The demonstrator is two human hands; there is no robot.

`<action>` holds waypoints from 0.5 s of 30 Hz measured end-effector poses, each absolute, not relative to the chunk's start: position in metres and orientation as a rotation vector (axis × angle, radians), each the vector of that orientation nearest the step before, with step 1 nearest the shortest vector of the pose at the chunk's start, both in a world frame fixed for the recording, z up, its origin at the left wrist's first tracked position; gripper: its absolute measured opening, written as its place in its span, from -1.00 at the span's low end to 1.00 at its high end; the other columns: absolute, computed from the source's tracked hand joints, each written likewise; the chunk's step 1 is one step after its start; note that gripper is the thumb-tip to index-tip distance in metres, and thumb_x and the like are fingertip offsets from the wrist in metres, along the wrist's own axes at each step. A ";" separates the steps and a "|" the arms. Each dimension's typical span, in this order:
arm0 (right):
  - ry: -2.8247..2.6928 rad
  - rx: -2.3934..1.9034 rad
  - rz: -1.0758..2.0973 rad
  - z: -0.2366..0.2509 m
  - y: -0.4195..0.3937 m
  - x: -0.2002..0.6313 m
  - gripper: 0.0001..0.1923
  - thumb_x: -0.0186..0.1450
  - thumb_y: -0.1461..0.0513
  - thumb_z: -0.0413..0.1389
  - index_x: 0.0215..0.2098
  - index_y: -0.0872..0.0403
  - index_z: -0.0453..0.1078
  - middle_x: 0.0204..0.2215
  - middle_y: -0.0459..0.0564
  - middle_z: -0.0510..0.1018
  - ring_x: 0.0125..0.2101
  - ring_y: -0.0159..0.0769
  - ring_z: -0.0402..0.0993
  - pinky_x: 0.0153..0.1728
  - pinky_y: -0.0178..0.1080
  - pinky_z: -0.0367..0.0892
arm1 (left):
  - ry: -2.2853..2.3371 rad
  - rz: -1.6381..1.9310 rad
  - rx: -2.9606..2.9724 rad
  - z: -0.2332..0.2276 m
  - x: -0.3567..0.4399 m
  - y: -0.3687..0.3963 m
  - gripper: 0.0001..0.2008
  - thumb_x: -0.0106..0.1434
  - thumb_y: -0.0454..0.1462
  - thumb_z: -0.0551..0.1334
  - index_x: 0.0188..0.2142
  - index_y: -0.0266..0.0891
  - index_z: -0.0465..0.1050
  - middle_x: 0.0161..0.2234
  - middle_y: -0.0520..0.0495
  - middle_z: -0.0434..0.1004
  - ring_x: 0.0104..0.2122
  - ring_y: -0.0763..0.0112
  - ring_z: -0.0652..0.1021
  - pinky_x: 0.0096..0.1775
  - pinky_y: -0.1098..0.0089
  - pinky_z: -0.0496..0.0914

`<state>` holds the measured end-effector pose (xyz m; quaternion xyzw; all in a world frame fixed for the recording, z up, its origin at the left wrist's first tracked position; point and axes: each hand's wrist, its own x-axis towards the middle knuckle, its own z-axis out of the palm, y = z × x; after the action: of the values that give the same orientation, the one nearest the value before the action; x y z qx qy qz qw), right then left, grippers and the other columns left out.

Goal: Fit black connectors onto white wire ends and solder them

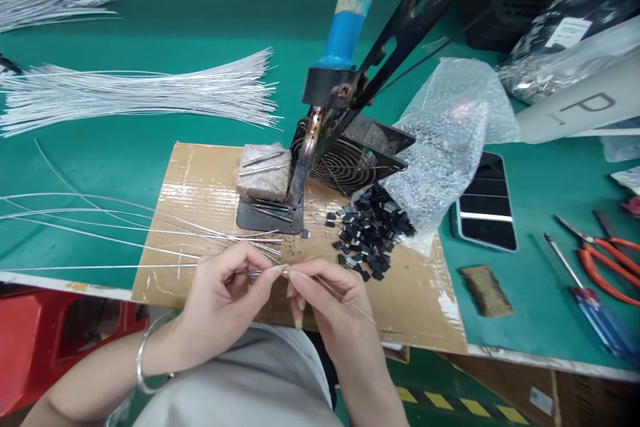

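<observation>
My left hand [225,297] is closed in a pinch on thin silvery-white wires [165,265], whose long ends trail off to the left. Fingertip to fingertip with it, my right hand [337,297] also pinches wire, and a thin strand slants out below its fingers to the right. What sits right between the fingertips is too small to make out. Just beyond the hands, a blue-handled soldering iron [345,33] points down in a black bracket. Its tip is by a worn whitish block [265,180] with metal rods on it. Small black pieces [373,227] lie heaped to the right.
Cardboard [195,180] covers the green table under the work. A wire bundle [145,97] lies far left. Behind the iron stands a small fan [345,163], beside a bubble-wrap bag [445,127]. A phone [487,203], screwdriver [590,307] and orange-handled pliers [607,260] are on the right.
</observation>
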<state>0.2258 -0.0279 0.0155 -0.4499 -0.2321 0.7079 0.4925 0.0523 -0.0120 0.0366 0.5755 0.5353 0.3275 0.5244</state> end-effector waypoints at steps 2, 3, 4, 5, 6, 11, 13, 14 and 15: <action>-0.557 -1.080 1.727 0.014 -0.030 0.226 -0.84 0.22 0.08 0.41 -0.36 0.00 0.71 -0.55 -0.08 0.59 -0.64 -0.45 0.42 -0.64 -0.41 0.35 | 1.285 0.791 1.376 0.037 0.053 -0.012 -0.80 0.42 -0.21 0.25 -0.35 -0.22 0.47 -0.52 0.03 0.43 -0.55 0.49 0.35 -0.52 0.44 0.19; -0.556 -1.079 1.730 0.014 -0.030 0.226 -0.84 0.22 0.08 0.41 -0.34 0.00 0.71 -0.56 -0.08 0.59 -0.64 -0.44 0.43 -0.64 -0.41 0.36 | 1.288 0.797 1.379 0.038 0.053 -0.012 -0.79 0.42 -0.21 0.25 -0.35 -0.22 0.47 -0.52 0.04 0.43 -0.56 0.50 0.35 -0.53 0.44 0.19; -0.557 -1.080 1.729 0.013 -0.031 0.225 -0.85 0.22 0.09 0.42 -0.34 0.00 0.71 -0.56 -0.08 0.59 -0.64 -0.44 0.43 -0.64 -0.41 0.36 | 1.289 0.801 1.383 0.038 0.054 -0.012 -0.79 0.42 -0.21 0.25 -0.36 -0.22 0.47 -0.52 0.04 0.43 -0.56 0.50 0.35 -0.53 0.44 0.19; -0.558 -1.082 1.726 0.013 -0.032 0.225 -0.85 0.22 0.10 0.42 -0.34 -0.01 0.71 -0.56 -0.09 0.58 -0.64 -0.45 0.43 -0.64 -0.42 0.36 | 1.289 0.804 1.388 0.038 0.054 -0.012 -0.79 0.42 -0.21 0.25 -0.36 -0.22 0.47 -0.53 0.04 0.43 -0.56 0.50 0.35 -0.53 0.44 0.19; -0.560 -1.081 1.723 0.012 -0.032 0.224 -0.86 0.22 0.10 0.42 -0.35 -0.01 0.71 -0.57 -0.10 0.58 -0.65 -0.46 0.43 -0.64 -0.42 0.36 | 1.287 0.807 1.394 0.038 0.054 -0.012 -0.79 0.42 -0.21 0.25 -0.36 -0.22 0.47 -0.53 0.03 0.44 -0.56 0.50 0.36 -0.53 0.44 0.19; -0.547 -1.075 1.718 0.013 -0.031 0.223 -0.88 0.22 0.11 0.42 -0.37 -0.02 0.71 -0.57 -0.11 0.57 -0.65 -0.49 0.40 -0.64 -0.44 0.34 | 1.299 0.809 1.448 0.036 0.054 -0.015 -0.81 0.44 -0.21 0.24 -0.32 -0.21 0.49 -0.48 -0.01 0.52 -0.53 0.47 0.42 -0.51 0.43 0.23; -0.545 -1.084 1.714 0.014 -0.030 0.223 -0.88 0.21 0.11 0.43 -0.39 -0.02 0.70 -0.59 -0.11 0.57 -0.66 -0.48 0.40 -0.64 -0.43 0.34 | 1.305 0.800 1.487 0.036 0.053 -0.015 -0.82 0.44 -0.22 0.24 -0.31 -0.21 0.50 -0.47 0.00 0.52 -0.53 0.48 0.41 -0.50 0.43 0.23; -0.547 -1.091 1.712 0.016 -0.030 0.223 -0.87 0.20 0.12 0.43 -0.41 -0.01 0.70 -0.59 -0.11 0.57 -0.66 -0.48 0.40 -0.65 -0.43 0.34 | 1.304 0.792 1.505 0.036 0.053 -0.015 -0.82 0.44 -0.22 0.24 -0.31 -0.21 0.50 -0.48 0.01 0.51 -0.53 0.48 0.40 -0.50 0.43 0.23; -0.548 -1.102 1.710 0.017 -0.030 0.223 -0.87 0.20 0.12 0.43 -0.42 0.00 0.69 -0.59 -0.11 0.57 -0.66 -0.48 0.40 -0.65 -0.43 0.34 | 1.300 0.782 1.520 0.037 0.052 -0.015 -0.82 0.45 -0.23 0.24 -0.32 -0.20 0.50 -0.48 0.01 0.50 -0.53 0.49 0.39 -0.50 0.43 0.22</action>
<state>0.2233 -0.0298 0.0171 -0.4548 -0.2259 0.7053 0.4947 0.0521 -0.0151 0.0367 0.6222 0.5322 0.3201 0.4766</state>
